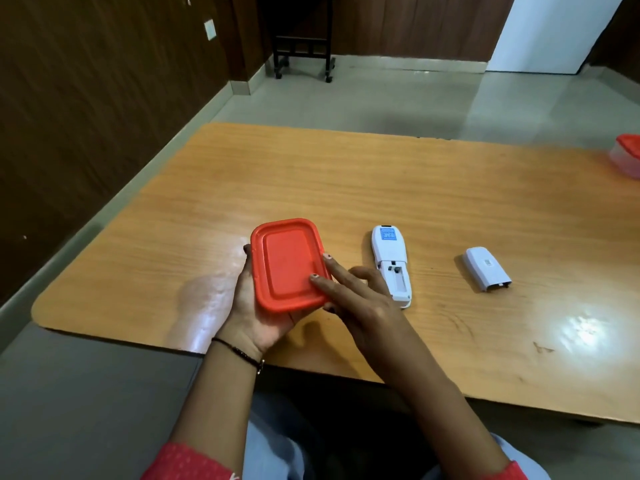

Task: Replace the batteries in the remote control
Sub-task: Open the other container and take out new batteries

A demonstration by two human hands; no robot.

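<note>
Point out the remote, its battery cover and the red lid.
remote [390, 263], head view, on its white back below the blue label
battery cover [485, 269], head view, middle of its outer face
red lid [288, 265], head view, flat centre panel

One head-worn camera looks forward and down, close over the table [381, 174], edges perhaps distorted.

A glossy wooden table [311, 174] carries the white remote control [389, 261] (battery bay open), its loose cover [486, 268] nearby — and a red-lidded container [628, 157] at the far right edge.
</note>
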